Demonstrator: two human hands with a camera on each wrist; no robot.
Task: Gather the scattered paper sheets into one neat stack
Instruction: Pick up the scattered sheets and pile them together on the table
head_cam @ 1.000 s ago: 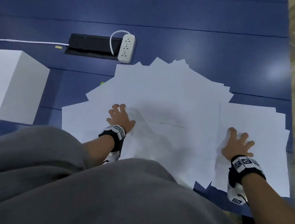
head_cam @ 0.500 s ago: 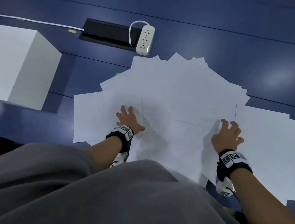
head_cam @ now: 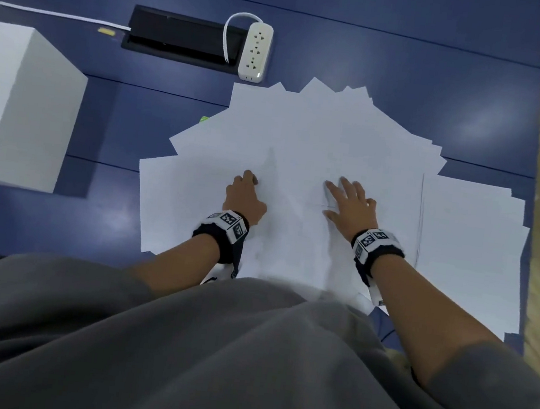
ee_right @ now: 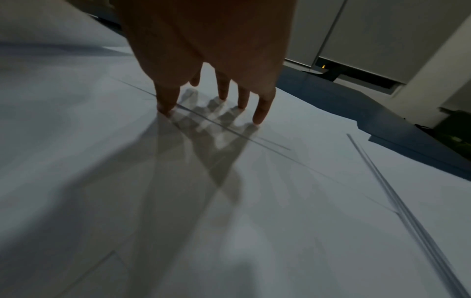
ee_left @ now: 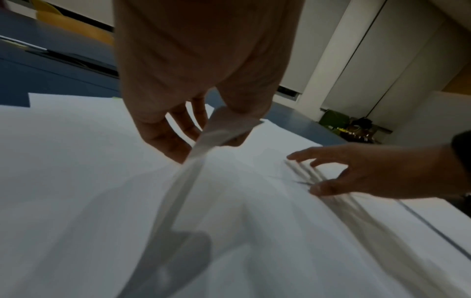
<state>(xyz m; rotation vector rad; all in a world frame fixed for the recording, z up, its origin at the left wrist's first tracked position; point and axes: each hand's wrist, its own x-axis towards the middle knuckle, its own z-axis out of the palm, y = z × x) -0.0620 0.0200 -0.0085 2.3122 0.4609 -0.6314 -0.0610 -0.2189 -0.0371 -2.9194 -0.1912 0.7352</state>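
- While the fanned white paper sheets (head_cam: pixel 320 136) lie unstacked on the blue table (head_cam: pixel 412 62), an edge is pinched by the left hand (head_cam: pixel 243 198).
- The sheets are pressed by the flat, spread right hand (head_cam: pixel 351 203); squaring remains.

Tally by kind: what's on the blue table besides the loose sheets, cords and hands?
White box: 1
Power strip: 1
Black cable hatch: 1
Small yellow bit: 1
Small green bit: 1
Total: 5

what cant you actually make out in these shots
- Number of fanned white paper sheets: overlaps hide it, head view.
- Near edge of the sheets: grey clothing covers it.
- Left hand grip on lifted sheet: blurred, fingertips hidden, left wrist view.
- White power strip markings: too small.
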